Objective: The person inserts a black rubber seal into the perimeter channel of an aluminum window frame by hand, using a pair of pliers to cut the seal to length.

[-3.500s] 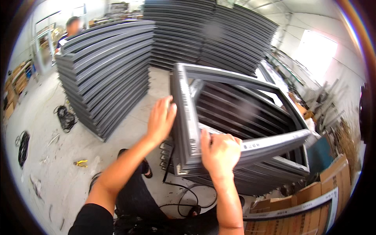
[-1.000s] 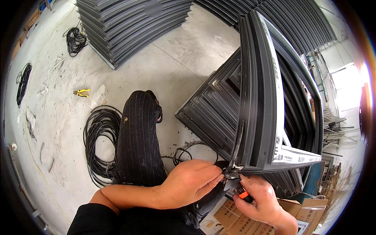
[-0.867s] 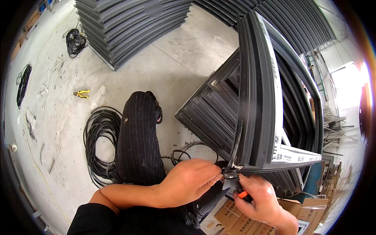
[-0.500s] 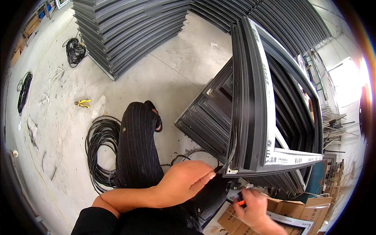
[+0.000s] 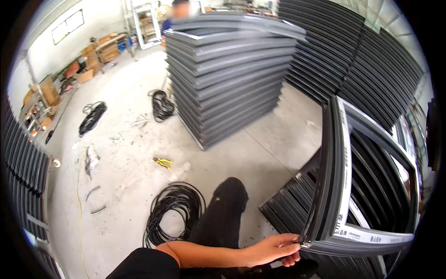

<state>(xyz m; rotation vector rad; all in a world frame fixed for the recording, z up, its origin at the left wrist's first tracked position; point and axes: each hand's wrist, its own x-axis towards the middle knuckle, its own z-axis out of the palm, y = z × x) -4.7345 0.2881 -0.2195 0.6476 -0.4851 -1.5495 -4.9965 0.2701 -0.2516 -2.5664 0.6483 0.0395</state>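
Observation:
At the lower corner of a dark grey metal frame (image 5: 320, 244), the fingers of my left hand (image 5: 275, 250) are pinched together. They close on the end of a thin black rubber strip (image 5: 308, 225), which runs down along the frame's left side. White protective film with print covers part of the frame's face. This frame lies tilted on a pile of similar frames (image 5: 290, 200). My right hand is out of view.
A coil of black strip (image 5: 155, 214) lies beside my knee. Yellow-handled pliers (image 5: 162, 162) and smaller black bundles (image 5: 93, 118) are on the floor. A tall stack of grey frames (image 5: 237, 83) stands ahead, with a person (image 5: 179, 11) behind it.
My view has swung up and left, bringing in more of the room. My right hand, which held a tool with an orange part, has left the view. My left hand stays at the frame's corner.

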